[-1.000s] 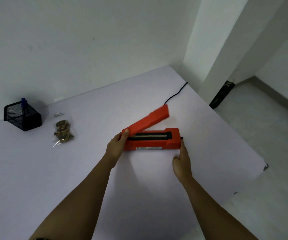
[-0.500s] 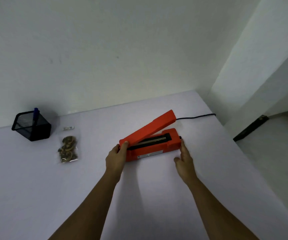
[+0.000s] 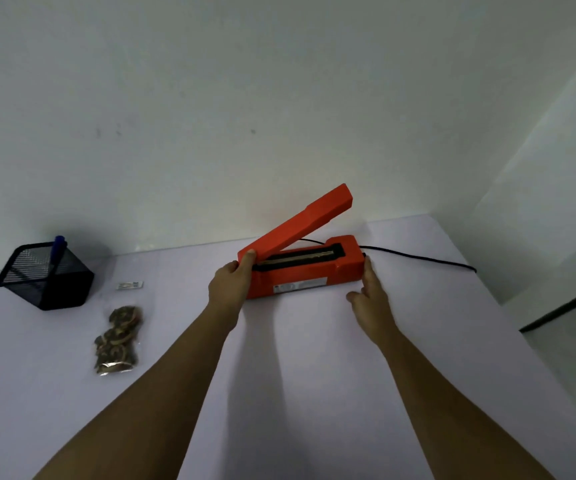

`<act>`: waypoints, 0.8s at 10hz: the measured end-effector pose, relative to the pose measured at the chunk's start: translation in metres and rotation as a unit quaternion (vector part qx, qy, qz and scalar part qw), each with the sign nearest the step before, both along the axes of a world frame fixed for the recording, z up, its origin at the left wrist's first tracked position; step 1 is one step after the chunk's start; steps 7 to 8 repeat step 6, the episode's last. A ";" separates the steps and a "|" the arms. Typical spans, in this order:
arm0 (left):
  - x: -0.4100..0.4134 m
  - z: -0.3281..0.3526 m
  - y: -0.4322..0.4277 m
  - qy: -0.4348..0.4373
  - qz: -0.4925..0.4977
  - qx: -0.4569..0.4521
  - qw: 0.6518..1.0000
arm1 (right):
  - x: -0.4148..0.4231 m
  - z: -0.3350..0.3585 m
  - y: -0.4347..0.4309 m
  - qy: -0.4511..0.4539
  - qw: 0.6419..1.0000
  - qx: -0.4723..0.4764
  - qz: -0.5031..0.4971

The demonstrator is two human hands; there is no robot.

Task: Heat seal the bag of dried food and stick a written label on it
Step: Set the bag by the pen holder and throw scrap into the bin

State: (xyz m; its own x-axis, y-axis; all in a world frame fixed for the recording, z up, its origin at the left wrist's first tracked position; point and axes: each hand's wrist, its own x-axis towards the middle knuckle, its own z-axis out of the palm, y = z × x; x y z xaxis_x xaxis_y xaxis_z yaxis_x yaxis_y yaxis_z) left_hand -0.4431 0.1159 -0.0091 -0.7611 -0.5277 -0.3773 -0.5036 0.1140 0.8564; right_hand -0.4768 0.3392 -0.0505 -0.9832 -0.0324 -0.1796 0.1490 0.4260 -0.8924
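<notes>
An orange heat sealer (image 3: 317, 275) stands near the back of the white table, its lid arm raised at a slant over the dark sealing strip. My left hand (image 3: 232, 285) grips the sealer's left, hinge end, thumb on the lid. My right hand (image 3: 369, 292) rests its fingertips against the sealer's right end, fingers spread. A clear bag of dried food (image 3: 118, 341) lies flat to the left, untouched. A small white label (image 3: 129, 285) lies just behind the bag.
A black mesh pen holder (image 3: 46, 275) with a blue pen (image 3: 58, 249) sits at the far left by the wall. The sealer's black cord (image 3: 418, 259) runs right, off the table edge. The table's right edge (image 3: 508, 317) drops to the floor.
The sealer has been slid farther back toward the wall and turned slightly, both hands staying on its ends. The view has tilted up and swung left.
</notes>
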 end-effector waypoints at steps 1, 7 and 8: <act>-0.018 -0.001 -0.005 0.011 0.002 -0.005 1.000 | -0.018 -0.001 -0.003 0.011 1.000 0.010 0.010; -0.002 0.012 0.003 0.010 -0.024 -0.066 0.997 | 0.003 0.021 -0.009 0.000 0.997 0.072 0.021; -0.002 0.012 0.003 0.010 -0.024 -0.066 0.997 | 0.003 0.021 -0.009 0.000 0.997 0.072 0.021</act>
